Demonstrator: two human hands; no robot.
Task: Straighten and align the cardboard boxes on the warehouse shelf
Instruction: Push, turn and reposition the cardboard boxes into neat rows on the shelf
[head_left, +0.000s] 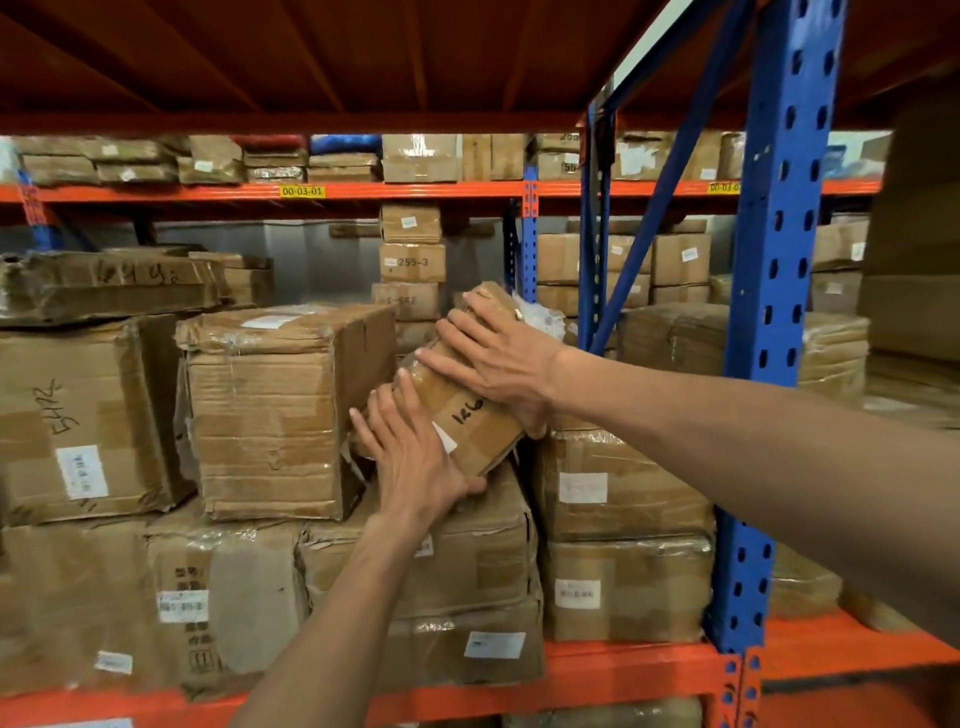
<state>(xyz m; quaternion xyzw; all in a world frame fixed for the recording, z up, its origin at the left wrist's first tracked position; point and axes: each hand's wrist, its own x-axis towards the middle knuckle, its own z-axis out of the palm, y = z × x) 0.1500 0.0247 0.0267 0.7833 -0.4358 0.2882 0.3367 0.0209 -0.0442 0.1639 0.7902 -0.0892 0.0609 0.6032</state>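
A small taped cardboard box (470, 415) with black handwriting sits tilted at the centre of the shelf, wedged between a larger dented box (275, 410) on its left and a stack of flat boxes (623, 488) on its right. My left hand (415, 457) grips its near lower corner, thumb under the edge. Across its upper face lies my right hand (498, 358), fingers spread over the top and thumb on the right side. The small box rests on a wide crushed box (467, 561) below it.
A blue upright post (769, 332) stands right of the stack, and an orange shelf beam (597, 670) runs along the front. More worn boxes fill the left side (78, 426), and the rack behind holds stacked cartons (413, 262). An orange deck hangs overhead.
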